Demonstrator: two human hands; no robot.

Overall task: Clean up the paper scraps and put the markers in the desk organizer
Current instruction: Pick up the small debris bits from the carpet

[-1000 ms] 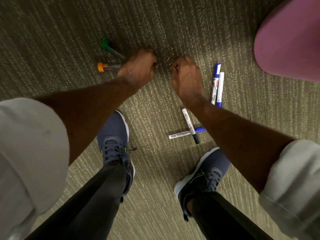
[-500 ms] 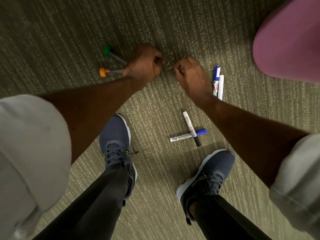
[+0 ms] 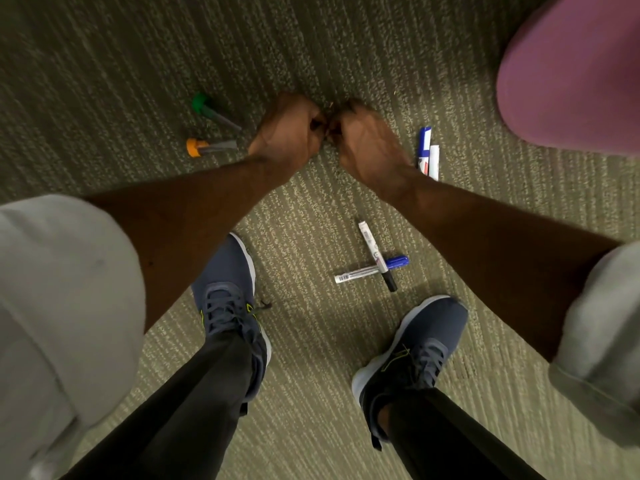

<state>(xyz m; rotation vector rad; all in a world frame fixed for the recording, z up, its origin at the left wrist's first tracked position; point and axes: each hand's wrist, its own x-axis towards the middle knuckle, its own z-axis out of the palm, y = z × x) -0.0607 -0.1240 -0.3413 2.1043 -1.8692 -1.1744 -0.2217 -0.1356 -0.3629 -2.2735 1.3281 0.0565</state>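
Head view: markers [image 3: 377,261] on ribbed carpet [image 3: 346,57]

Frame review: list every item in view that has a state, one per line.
left hand: curled shut at the carpet, contents hidden
right hand: curled shut beside it, contents hidden
green-capped marker: capped, lying on carpet
orange-capped marker: capped, lying on carpet
blue-capped marker: capped, lying under the black one
black-capped marker: capped, crossed over it
two markers: lying side by side, partly hidden by the wrist

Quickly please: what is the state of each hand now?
Left hand: closed fist; contents cannot be told.
Right hand: closed fist; contents cannot be told.
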